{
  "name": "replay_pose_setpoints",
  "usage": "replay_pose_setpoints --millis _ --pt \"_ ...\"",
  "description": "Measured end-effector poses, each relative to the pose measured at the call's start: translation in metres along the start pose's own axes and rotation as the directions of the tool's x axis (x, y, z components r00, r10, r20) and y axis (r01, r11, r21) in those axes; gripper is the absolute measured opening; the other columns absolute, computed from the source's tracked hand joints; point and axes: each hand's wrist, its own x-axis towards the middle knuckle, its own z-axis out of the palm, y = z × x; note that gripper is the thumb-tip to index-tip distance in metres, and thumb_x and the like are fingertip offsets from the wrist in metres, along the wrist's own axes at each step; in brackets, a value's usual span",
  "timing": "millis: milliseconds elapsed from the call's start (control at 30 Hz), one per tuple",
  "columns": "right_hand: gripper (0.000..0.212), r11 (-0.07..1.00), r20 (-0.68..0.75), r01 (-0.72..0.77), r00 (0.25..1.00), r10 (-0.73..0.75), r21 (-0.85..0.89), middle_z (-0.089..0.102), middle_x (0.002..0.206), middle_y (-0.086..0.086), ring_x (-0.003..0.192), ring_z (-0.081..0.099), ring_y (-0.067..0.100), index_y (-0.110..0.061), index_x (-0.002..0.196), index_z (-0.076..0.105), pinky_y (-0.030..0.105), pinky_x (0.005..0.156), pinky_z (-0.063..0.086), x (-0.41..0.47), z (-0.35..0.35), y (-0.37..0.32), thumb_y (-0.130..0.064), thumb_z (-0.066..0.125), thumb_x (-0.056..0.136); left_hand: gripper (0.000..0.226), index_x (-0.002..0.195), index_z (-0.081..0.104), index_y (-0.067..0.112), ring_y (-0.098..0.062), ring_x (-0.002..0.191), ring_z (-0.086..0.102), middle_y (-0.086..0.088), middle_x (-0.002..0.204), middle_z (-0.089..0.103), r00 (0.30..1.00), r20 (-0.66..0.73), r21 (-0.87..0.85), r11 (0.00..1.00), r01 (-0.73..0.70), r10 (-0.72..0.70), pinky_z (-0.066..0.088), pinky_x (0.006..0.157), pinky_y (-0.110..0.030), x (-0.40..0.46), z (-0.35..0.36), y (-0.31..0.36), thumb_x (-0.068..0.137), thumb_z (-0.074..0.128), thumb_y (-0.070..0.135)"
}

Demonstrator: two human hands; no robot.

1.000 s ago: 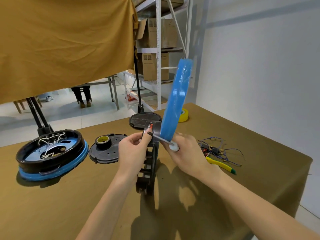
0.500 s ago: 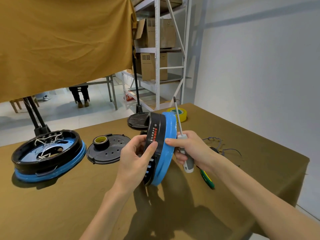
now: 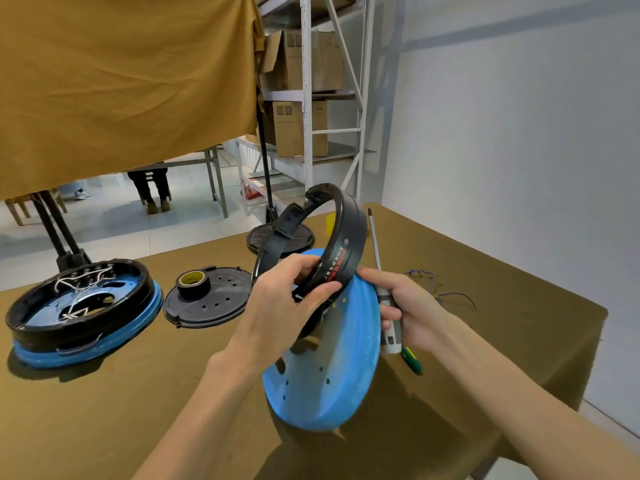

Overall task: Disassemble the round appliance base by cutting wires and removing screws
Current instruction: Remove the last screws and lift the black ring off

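Round blue plastic base plate, tilted on edge above the brown-clothed table; black plastic ring, seated on it 0.5 s ago, now lifted clear by the gripping left hand. Separation looks complete. Right hand clamps white-handled screwdriver, steadying the plate.

Pale grey wall at right — white metal shelving with cardboard boxes, tiled floor.

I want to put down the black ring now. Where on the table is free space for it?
Bare cloth lies at the near left, in front of the second base and perforated black plate. The far right corner, beyond the cut wires, is also free. It is crowded around the blue disc and both hands.
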Motion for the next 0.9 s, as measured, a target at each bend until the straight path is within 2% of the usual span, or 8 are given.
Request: replay_pose_setpoints --millis 167,267,400,500,567,633,733,900 --pt "0.026 0.958 0.049 -0.216 0.976 0.21 0.188 0.051 0.05 -0.001 0.033 0.038 0.005 -0.007 0.08 0.069 0.016 0.038 0.034 0.001 -0.022 0.008 -0.029 0.065 0.093 0.033 0.117 0.068 0.022 -0.002 0.096 0.063 0.015 0.104 0.068 0.983 0.183 0.092 0.996 -0.022 0.005 0.048 0.081 -0.015 0.003 0.003 0.001 0.093 0.069 0.044" --pt "0.021 0.925 0.023 -0.296 0.954 0.299 0.238 0.053 0.056 0.0 0.035 0.039 0.005 -0.006 0.082 0.067 0.016 0.038 0.036 0.004 -0.033 0.026 -0.025 0.067 0.092 0.029 0.118 0.068 0.026 0.001 0.097 0.061 0.017 0.105 0.067 0.959 0.273 0.152 0.988 0.031 -0.072 0.049 0.082 -0.015 -0.004 0.01 -0.006 0.093 0.071 0.04" --pt "0.022 0.932 -0.032 -0.294 0.951 0.307 0.21 0.062 0.066 0.002 0.04 0.046 0.008 -0.008 0.086 0.071 0.017 0.046 0.034 0.004 -0.042 0.056 -0.029 0.08 0.087 0.027 0.12 0.069 0.028 0.006 0.097 0.058 0.021 0.102 0.065 0.941 0.252 0.199 0.963 0.18 -0.228 0.047 0.076 -0.009 -0.017 0.02 -0.018 0.095 0.07 0.039" --pt "0.027 0.903 0.013 -0.324 0.942 0.334 0.282 0.067 0.073 0.003 0.042 0.05 0.009 -0.008 0.091 0.075 0.017 0.047 0.038 -0.001 -0.048 0.066 -0.033 0.083 0.086 0.028 0.119 0.069 0.028 0.0 0.091 0.061 0.018 0.102 0.067 0.931 0.235 0.263 0.94 0.216 -0.28 0.053 0.08 -0.019 -0.018 0.029 -0.023 0.094 0.071 0.04" --pt "0.03 0.88 -0.056 -0.365 0.915 0.399 0.305 0.065 0.071 0.002 0.042 0.049 0.009 -0.007 0.088 0.076 0.019 0.045 0.041 -0.003 -0.049 0.068 -0.035 0.086 0.082 0.028 0.119 0.068 0.028 -0.002 0.09 0.061 0.017 0.102 0.068 0.931 0.203 0.324 0.918 0.227 -0.302 0.053 0.079 -0.023 -0.02 0.032 -0.026 0.094 0.07 0.042" --pt "0.032 0.921 -0.235 -0.36 0.892 0.387 0.15 0.064 0.069 0.003 0.043 0.047 0.01 -0.007 0.088 0.076 0.021 0.042 0.041 -0.005 -0.049 0.068 -0.035 0.087 0.079 0.026 0.116 0.068 0.031 -0.004 0.089 0.06 0.017 0.101 0.067 0.932 0.196 0.411 0.889 0.204 -0.305 0.052 0.076 -0.024 -0.023 0.035 -0.03 0.094 0.068 0.046" --pt "0.033 0.914 -0.488 -0.273 0.867 0.098 -0.301 0.074 0.076 0.008 0.042 0.044 0.012 -0.004 0.1 0.069 0.025 0.043 0.042 -0.004 -0.052 0.065 -0.031 0.083 0.086 0.023 0.113 0.062 0.033 -0.011 0.096 0.061 0.016 0.102 0.064 0.914 0.221 0.538 0.824 0.176 -0.339 0.049 0.076 -0.03 -0.033 0.04 -0.042 0.096 0.062 0.05" --pt "0.034 0.818 -0.418 -0.192 0.906 -0.065 -0.543 0.077 0.089 0.014 0.04 0.048 0.011 -0.006 0.106 0.068 0.024 0.039 0.043 0.011 -0.042 0.06 -0.034 0.076 0.091 0.023 0.113 0.056 0.033 -0.015 0.097 0.057 0.014 0.104 0.059 0.91 0.23 0.634 0.762 0.13 -0.346 0.044 0.07 -0.033 -0.046 0.05 -0.052 0.098 0.057 0.051"
